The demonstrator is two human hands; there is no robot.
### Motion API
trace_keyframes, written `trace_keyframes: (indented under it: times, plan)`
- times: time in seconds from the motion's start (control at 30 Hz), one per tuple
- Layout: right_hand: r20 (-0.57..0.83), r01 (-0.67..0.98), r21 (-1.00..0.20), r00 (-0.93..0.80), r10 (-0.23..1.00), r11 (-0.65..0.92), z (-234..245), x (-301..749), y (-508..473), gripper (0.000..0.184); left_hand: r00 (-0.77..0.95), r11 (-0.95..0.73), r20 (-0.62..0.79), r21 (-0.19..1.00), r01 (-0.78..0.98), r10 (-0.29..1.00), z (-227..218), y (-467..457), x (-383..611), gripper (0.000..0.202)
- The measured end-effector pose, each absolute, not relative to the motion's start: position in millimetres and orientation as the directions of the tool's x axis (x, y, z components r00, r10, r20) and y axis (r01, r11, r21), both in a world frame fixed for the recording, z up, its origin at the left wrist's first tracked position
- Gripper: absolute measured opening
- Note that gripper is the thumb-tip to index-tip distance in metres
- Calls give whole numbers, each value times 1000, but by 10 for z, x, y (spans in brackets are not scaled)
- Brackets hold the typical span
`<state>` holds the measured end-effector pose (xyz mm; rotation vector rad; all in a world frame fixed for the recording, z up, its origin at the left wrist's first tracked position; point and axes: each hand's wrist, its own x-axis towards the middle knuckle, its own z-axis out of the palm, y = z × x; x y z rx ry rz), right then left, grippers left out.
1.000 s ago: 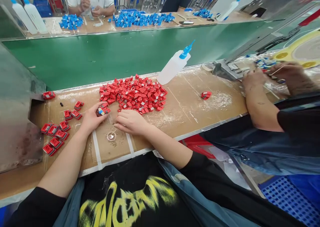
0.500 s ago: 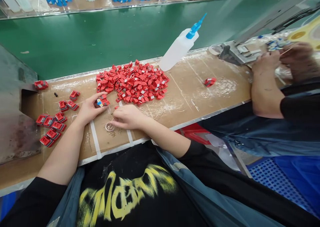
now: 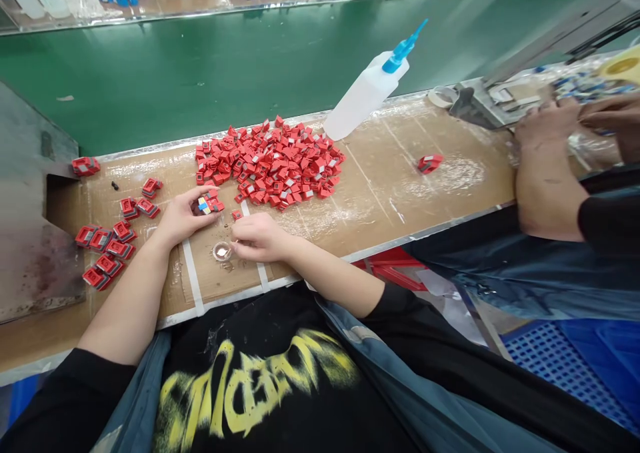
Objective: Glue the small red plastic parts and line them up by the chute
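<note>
My left hand (image 3: 181, 218) is closed around a red toy part (image 3: 214, 202) with blue, yellow and white patches, holding it low over the bench. Fingers pinched together, my right hand (image 3: 261, 237) rests just right of a small round dish (image 3: 221, 252) with something shiny in it. Whatever those fingertips grip is too small to make out. A single small red piece (image 3: 237, 215) lies by the knuckles of that hand. Behind both hands spreads a large heap of small red plastic pieces (image 3: 287, 163).
Several red-and-grey assembled parts (image 3: 110, 264) lie at the left beside a metal box (image 3: 35, 240). A white squeeze bottle (image 3: 363, 96) with a blue nozzle leans behind the heap. One red part (image 3: 430, 164) lies to the right. A co-worker's hands (image 3: 550, 120) are farther right.
My right hand has drawn back slightly from the small dish, so more of the dish and the loose red piece show. The left hand keeps its hold. The view has shifted a little.
</note>
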<state>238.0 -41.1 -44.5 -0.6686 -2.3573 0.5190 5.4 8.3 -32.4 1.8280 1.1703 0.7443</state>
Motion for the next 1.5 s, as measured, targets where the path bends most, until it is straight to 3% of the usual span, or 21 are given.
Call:
trace_keyframes:
  times: [0.13, 0.27, 0.37, 0.63, 0.9, 1.5]
  plan:
    - [539, 288, -485, -645, 542, 826, -490, 2384, -391, 33, 387, -220, 32, 864, 453, 921, -347, 84, 41, 61]
    - [664, 354, -564, -342, 665, 746, -469, 2387, -358, 32, 391, -193, -23, 842, 503, 920, -349, 77, 34, 66]
    - [654, 425, -626, -173, 737, 654, -442, 2376, -313, 32, 407, -202, -27, 837, 509, 913, -346, 71, 39, 65]
    - [494, 629, -551, -283, 822, 548, -440, 2336, -233, 37, 414, -262, 26, 810, 525, 910, -378, 82, 58, 63]
    - [544, 693, -466, -267, 796, 551, -426, 2341, -234, 38, 424, -268, 22, 805, 529, 905, -349, 65, 76, 62]
    - [482, 645, -537, -295, 825, 544, -388, 2341, -241, 41, 460, -285, 8, 796, 535, 888, -305, 54, 111, 56]
